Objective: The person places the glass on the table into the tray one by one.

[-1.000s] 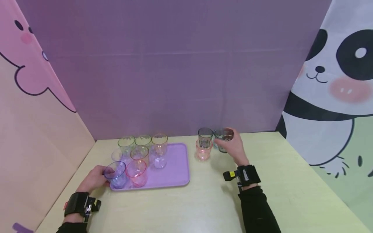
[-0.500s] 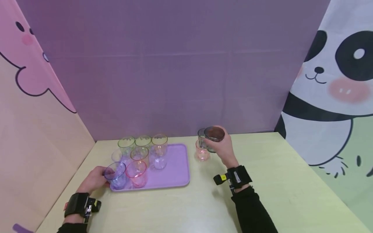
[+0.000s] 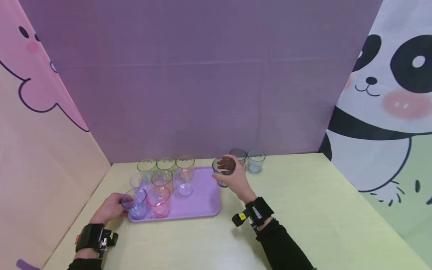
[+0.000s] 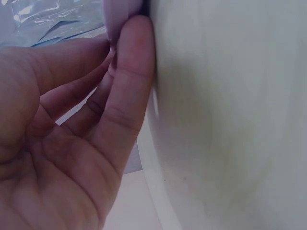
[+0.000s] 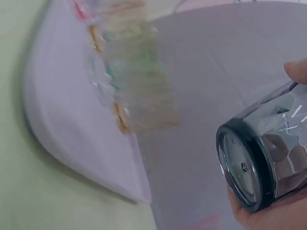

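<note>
My left hand (image 3: 109,208) is at the left end of the purple tray (image 3: 199,198). In the left wrist view, its thumb and fingers pinch the tray's edge (image 4: 121,21). Beside that hand stands a blue-tinted glass (image 3: 134,204), next to a pink-rimmed glass (image 3: 158,202). My right hand (image 3: 237,182) grips a dark grey glass (image 3: 221,170) around its side, raised near the tray's right edge. The right wrist view shows its thick dark base (image 5: 244,165), with the tray (image 5: 67,115) across from it.
Several green- and yellow-rimmed glasses (image 3: 166,165) fill the tray's left and back part. Behind my right hand, another dark-rimmed glass (image 3: 238,153) and a pale blue glass (image 3: 256,162) stand at the table's back edge. A purple cloth (image 3: 216,82) hangs behind.
My right hand has carried the dark grey glass leftward from the back right toward the tray, uncovering the pale blue glass and now hiding the pink one behind it. My left hand stays put.
</note>
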`<control>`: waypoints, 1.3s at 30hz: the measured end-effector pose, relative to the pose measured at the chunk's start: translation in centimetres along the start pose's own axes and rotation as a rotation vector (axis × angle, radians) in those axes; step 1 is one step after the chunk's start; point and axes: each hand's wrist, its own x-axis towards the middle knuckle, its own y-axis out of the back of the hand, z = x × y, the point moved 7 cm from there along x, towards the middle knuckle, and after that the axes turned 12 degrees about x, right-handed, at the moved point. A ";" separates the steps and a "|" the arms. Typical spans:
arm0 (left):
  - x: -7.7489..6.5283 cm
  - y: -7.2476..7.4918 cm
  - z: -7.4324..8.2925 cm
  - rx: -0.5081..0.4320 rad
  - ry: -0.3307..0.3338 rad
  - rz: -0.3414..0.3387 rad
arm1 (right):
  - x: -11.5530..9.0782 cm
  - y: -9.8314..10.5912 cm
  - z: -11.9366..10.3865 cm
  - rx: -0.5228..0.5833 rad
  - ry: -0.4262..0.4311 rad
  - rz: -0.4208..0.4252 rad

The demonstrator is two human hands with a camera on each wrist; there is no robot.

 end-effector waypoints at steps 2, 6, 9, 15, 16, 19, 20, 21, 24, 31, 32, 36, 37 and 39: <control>0.0 0.0 0.0 0.003 -0.006 0.002 | -0.2 -0.7 0.6 0.009 -0.017 -0.008; 0.1 -0.1 0.0 0.007 -0.017 0.011 | -0.5 -2.1 1.2 0.045 -0.050 -0.020; 0.1 0.0 0.0 0.011 -0.023 0.015 | -0.7 -3.0 1.7 -0.023 -0.076 -0.007; 0.2 -0.1 0.0 -0.008 -0.019 0.010 | -1.4 -5.0 3.4 -0.189 -0.097 -0.034; 0.2 -0.1 0.0 -0.016 -0.018 0.010 | -1.6 -5.4 3.7 -0.203 -0.099 -0.049; 0.1 -0.2 0.1 -0.033 -0.032 0.002 | -2.1 -6.4 4.4 -0.259 -0.103 -0.084; 0.1 -0.2 0.2 -0.036 -0.035 0.001 | -2.2 -6.7 4.6 -0.285 -0.101 -0.088; 0.1 -0.2 0.2 -0.040 -0.033 0.001 | -2.4 -6.9 4.8 -0.306 -0.100 -0.089; 0.0 -0.1 0.2 -0.033 -0.029 0.003 | -2.7 -7.4 5.2 -0.339 -0.108 -0.088; 0.2 0.1 0.2 -0.001 -0.032 0.022 | -3.1 -8.7 5.2 -0.423 -0.028 -0.146; 0.3 0.1 0.2 0.001 -0.033 0.025 | -3.2 -8.9 5.2 -0.446 -0.024 -0.152; 0.2 0.1 0.2 0.007 -0.039 0.023 | -3.7 -9.4 5.5 -0.520 -0.061 -0.146; 0.2 0.1 0.2 0.006 -0.037 0.023 | -3.8 -9.5 5.6 -0.538 -0.084 -0.139; 0.2 0.1 0.2 0.010 -0.037 0.020 | -4.0 -9.7 5.8 -0.551 -0.119 -0.129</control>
